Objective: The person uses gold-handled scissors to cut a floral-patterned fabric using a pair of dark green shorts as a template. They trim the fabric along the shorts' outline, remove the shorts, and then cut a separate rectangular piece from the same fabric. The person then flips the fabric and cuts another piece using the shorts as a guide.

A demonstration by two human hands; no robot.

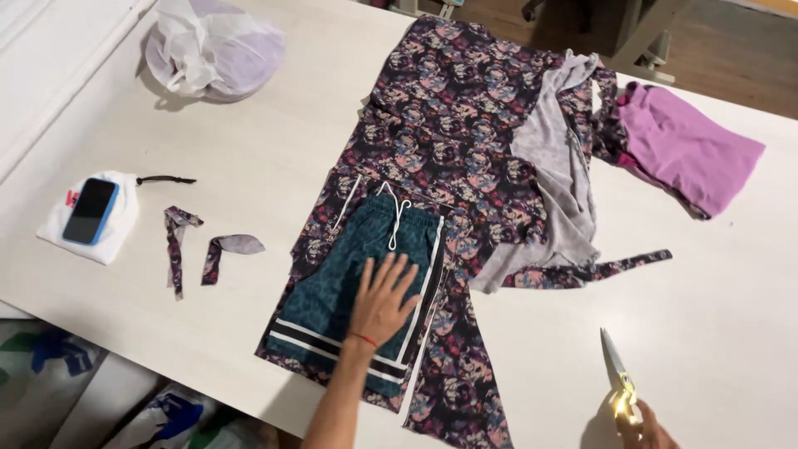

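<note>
Here my left hand [381, 301] lies flat, fingers spread, pinning the folded teal patterned shorts [357, 287] onto the dark floral fabric [465, 125] (a template, I'd judge). My right hand [644, 431] grips gold-handled scissors [617, 378], resting on the white table [249, 166]; cutting around them looks not yet begun.

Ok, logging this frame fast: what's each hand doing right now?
Left hand: open, flat on the teal shorts.
Right hand: closed, holding the scissors.

surface: white table [249, 166] | on it: floral fabric [465, 125], purple cloth [690, 145], plastic bag [212, 46], fabric scraps [208, 245]
</note>
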